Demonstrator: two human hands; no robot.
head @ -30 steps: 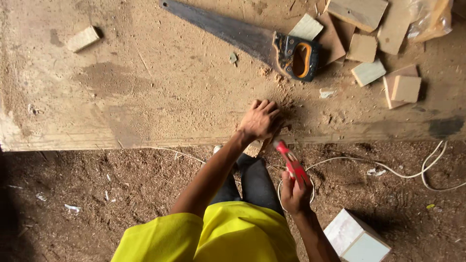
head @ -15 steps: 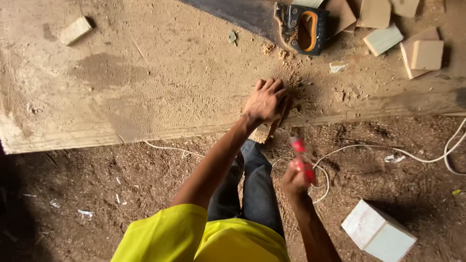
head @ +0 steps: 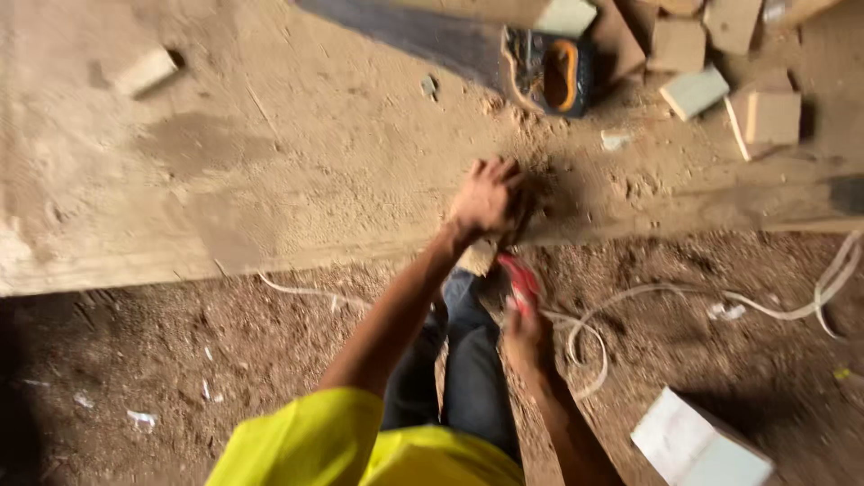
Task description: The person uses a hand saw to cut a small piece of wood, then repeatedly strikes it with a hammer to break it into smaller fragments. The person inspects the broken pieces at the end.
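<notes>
My left hand (head: 487,200) presses down on a small wooden piece (head: 478,257) at the near edge of a dusty workbench (head: 270,171). Its fingers are curled over the piece. My right hand (head: 525,335) is below the bench edge, closed around a red-handled tool (head: 519,281) whose tip points up at the wood piece. The picture is blurred, so I cannot tell what kind of tool it is. A handsaw (head: 504,58) with a black and orange handle lies on the bench beyond my left hand.
Several wood blocks (head: 765,115) lie at the back right of the bench, one small block (head: 144,72) at the back left. A white cord (head: 720,297) runs over the sawdust floor. A white block (head: 697,445) stands on the floor at lower right.
My right hand has brought the red-handled tool up and left, close under the wood piece. My left hand stays on the piece. The camera has shifted forward a little.
</notes>
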